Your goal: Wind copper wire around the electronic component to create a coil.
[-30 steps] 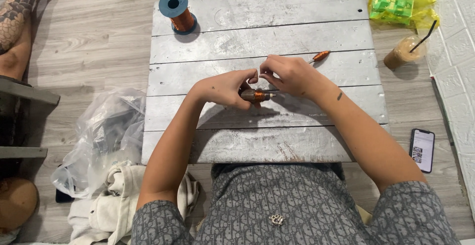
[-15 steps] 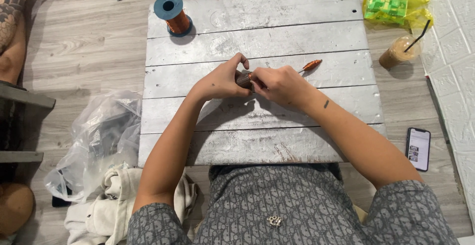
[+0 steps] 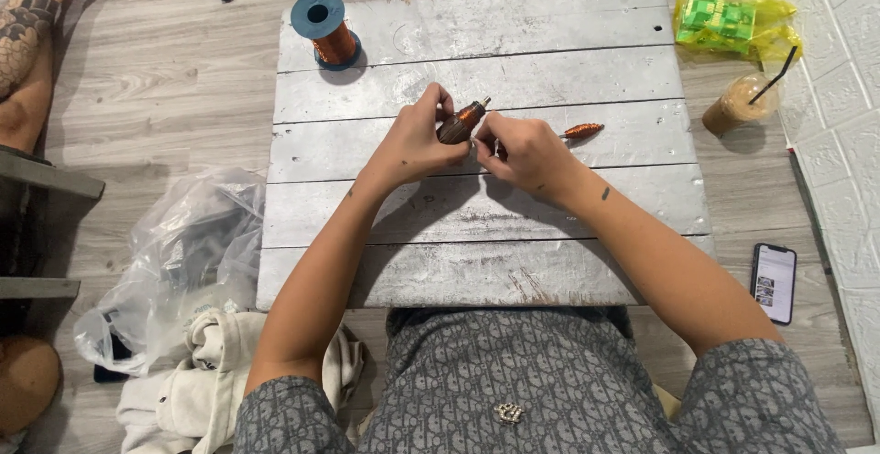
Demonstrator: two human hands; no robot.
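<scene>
My left hand point(image 3: 414, 140) and my right hand point(image 3: 520, 151) meet over the middle of a grey plank board point(image 3: 477, 225). Between their fingertips they hold a small brown coil wound with copper wire point(image 3: 461, 120), tilted with its metal tip up and to the right. A second small copper-wound coil point(image 3: 581, 130) lies on the board just right of my right hand. A spool of copper wire with blue flanges point(image 3: 326, 30) stands upright at the board's far left corner.
An iced drink cup with a straw point(image 3: 739, 103) and a yellow bag with green packs point(image 3: 731, 21) sit to the right. A phone point(image 3: 774, 282) lies near my right elbow. Clear plastic bags point(image 3: 188, 261) and cloth lie left. Another person's tattooed legs show at the top left.
Both hands have lifted the coil slightly and turned it, so its tip now points up and right. The view has shifted a little; the other things stay put.
</scene>
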